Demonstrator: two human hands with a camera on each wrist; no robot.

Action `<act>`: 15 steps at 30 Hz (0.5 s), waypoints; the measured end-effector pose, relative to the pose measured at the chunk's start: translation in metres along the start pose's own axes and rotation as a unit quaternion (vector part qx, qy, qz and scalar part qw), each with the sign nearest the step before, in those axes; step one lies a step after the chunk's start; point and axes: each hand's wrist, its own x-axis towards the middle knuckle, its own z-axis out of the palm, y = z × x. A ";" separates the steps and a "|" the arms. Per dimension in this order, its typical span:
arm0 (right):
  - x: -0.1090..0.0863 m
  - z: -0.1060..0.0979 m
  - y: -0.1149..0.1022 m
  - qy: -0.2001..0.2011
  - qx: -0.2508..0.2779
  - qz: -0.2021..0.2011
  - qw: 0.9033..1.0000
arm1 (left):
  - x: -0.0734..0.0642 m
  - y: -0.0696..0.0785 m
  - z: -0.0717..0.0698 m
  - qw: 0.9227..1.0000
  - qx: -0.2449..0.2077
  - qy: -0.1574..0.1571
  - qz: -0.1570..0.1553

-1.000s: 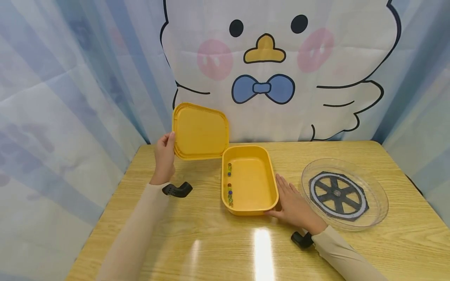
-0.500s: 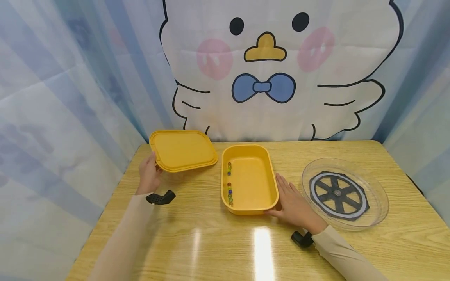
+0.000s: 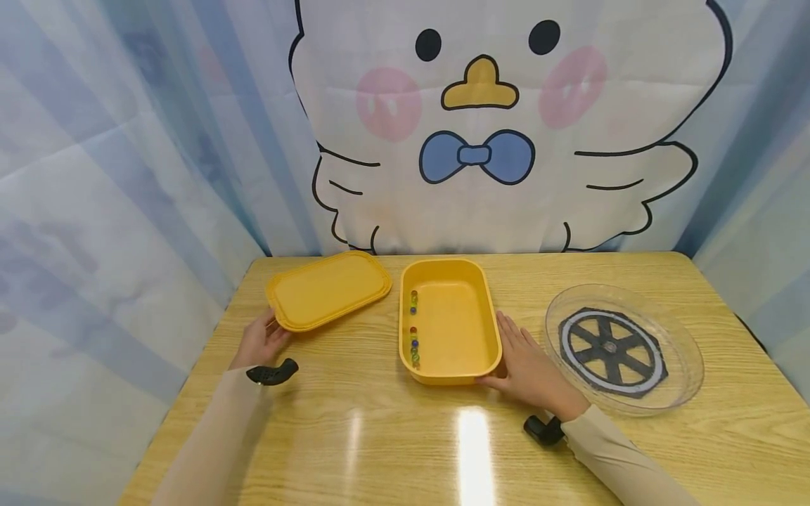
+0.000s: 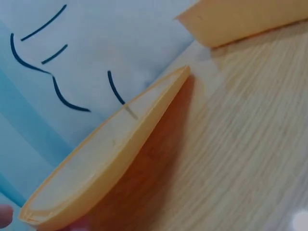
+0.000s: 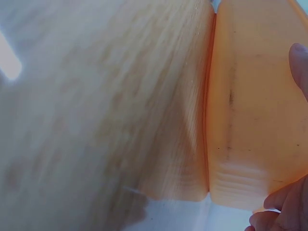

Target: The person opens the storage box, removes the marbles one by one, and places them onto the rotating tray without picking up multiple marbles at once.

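Note:
A yellow lid (image 3: 329,292) lies at a slight slant close over the table's left side, its rimmed face up; a shadow shows under it in the left wrist view. My left hand (image 3: 261,342) pinches the lid's near-left corner, thumb above and fingers below. To its right stands the matching yellow box (image 3: 452,330), uncovered, with several small coloured beads (image 3: 414,344) in a line along its left inner side. My right hand (image 3: 525,365) rests against the box's right wall, fingers straight along it and thumb at the near corner.
At the right of the table (image 3: 380,436) stands a round clear dish (image 3: 686,372) with a black and white wheel-shaped piece (image 3: 609,351) showing inside it. A curtain (image 3: 481,211) with a cartoon bird hangs right behind the table's far edge.
My left hand has moved left and toward me, bringing the lid down from near-upright beside the box to almost flat over the table. The right hand and box have stayed in place.

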 end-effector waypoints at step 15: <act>-0.001 0.001 0.000 0.000 -0.003 0.000 1.000 | -0.012 -0.002 -0.018 0.997 0.021 -0.076 -0.011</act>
